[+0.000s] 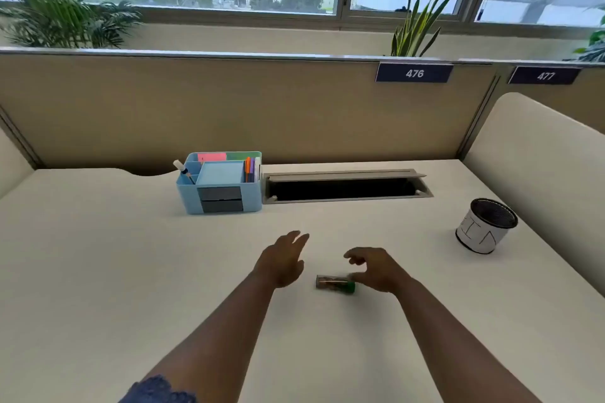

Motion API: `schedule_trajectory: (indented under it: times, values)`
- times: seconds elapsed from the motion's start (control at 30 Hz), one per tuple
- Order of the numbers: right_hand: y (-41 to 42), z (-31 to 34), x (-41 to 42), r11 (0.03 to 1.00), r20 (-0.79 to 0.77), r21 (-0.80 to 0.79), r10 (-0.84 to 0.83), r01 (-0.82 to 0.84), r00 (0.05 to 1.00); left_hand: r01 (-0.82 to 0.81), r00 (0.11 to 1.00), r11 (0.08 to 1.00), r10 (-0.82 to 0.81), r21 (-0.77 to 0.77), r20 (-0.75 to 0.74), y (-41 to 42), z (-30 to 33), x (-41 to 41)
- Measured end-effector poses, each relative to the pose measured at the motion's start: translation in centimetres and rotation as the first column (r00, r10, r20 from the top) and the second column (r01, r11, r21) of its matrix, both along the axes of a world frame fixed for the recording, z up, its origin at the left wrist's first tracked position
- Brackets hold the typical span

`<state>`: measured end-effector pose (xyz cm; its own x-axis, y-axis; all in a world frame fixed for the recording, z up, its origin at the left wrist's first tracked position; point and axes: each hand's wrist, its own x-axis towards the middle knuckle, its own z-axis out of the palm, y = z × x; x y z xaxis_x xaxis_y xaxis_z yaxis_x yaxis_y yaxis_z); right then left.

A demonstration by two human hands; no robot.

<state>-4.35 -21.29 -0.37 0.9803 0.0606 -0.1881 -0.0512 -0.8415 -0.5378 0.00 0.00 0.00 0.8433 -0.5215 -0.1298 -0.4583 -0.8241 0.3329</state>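
Item under handling: a small clear tube with a green cap [334, 283]. It lies on its side on the white desk [98, 255], in front of the blue desk organiser [222, 203] and somewhat to its right, cap end pointing away from the organiser. Contents show dark but cannot be identified.

Right hand [376, 268]: positioned in front and to the right of the organiser, directly over the cap end of the tube. Fingers are spread and curved like a claw, not closed round anything. The thumb sits at the cap; whether it makes contact cannot be determined. Judgement: the hand is shaped this way to take the tube by its cap end.

Left hand [281, 263]: in front of the organiser, on the tube's other side and clear of it. Fingers are straight and relaxed, holding nothing. Judgement: it is placed to stop the tube rolling, since a round body on its side has nothing to check it.

Other items: a mesh pen cup [484, 229] stands far right of the organiser; an open cable tray [343, 188] adjoins the organiser's right side.
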Motion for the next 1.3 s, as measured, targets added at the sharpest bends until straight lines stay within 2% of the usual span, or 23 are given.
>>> schedule_trajectory:
  times: [0.13, 0.3, 0.43, 0.5, 0.57, 0.63, 0.93, 1.07, 1.13, 1.3]
  values:
    - [0.4, -1.8, -0.2, 1.0, -0.141, -0.003, 0.012, -0.012, 0.99, 0.01, 0.995, 0.999, -0.007, 0.035, -0.104, -0.7, -1.5, -0.1]
    - [0.6, -2.9, 0.0, 0.995, -0.056, 0.075, -0.064, 0.069, 0.996, 0.032, 0.989, 0.999, -0.033, -0.009, -0.142, -1.6, -3.0, 0.0]
    - [1.5, -1.7, 0.8, 0.949, 0.02, 0.289, -0.134, 0.123, 0.991, 0.006, 0.99, 0.989, -0.027, -0.148, -0.14, -2.8, -2.6, 0.2]
    - [2.2, -0.6, 1.6, 0.917, 0.023, 0.371, -0.164, 0.144, 0.986, -0.037, 0.981, 0.963, -0.016, -0.266, -0.193, -3.5, -2.1, 0.3]
    - [2.8, 0.2, 2.2, 0.901, 0.046, 0.405, -0.189, 0.155, 0.981, -0.106, 0.964, 0.907, -0.005, -0.407, -0.264, -3.9, -1.7, 0.2]
    - [3.0, 0.9, 2.6, 0.898, 0.066, 0.413, -0.194, 0.151, 0.979, -0.15, 0.953, 0.868, -0.001, -0.474, -0.302, -4.2, -1.4, 0.1]
    - [3.0, 2.3, 3.2, 0.9, 0.064, 0.428, -0.126, 0.087, 0.99, -0.157, 0.973, 0.85, 0.045, -0.503, -0.228, -4.0, -1.7, -0.2]
    - [3.0, 3.1, 3.3, 0.872, 0.048, 0.48, -0.135, 0.096, 0.99, -0.182, 0.969, 0.789, 0.043, -0.586, -0.243, -3.9, -1.3, -0.2]
    - [2.9, 3.3, 3.1, 0.826, 0.03, 0.552, -0.158, 0.115, 0.987, -0.22, 0.955, 0.75, 0.035, -0.623, -0.296, -3.9, -1.1, -0.2]
    - [2.5, 2.8, 2.4, 0.618, -0.045, 0.756, -0.277, 0.214, 0.96, -0.325, 0.918, 0.684, 0.06, -0.654, -0.393, -3.5, -1.3, -0.1]
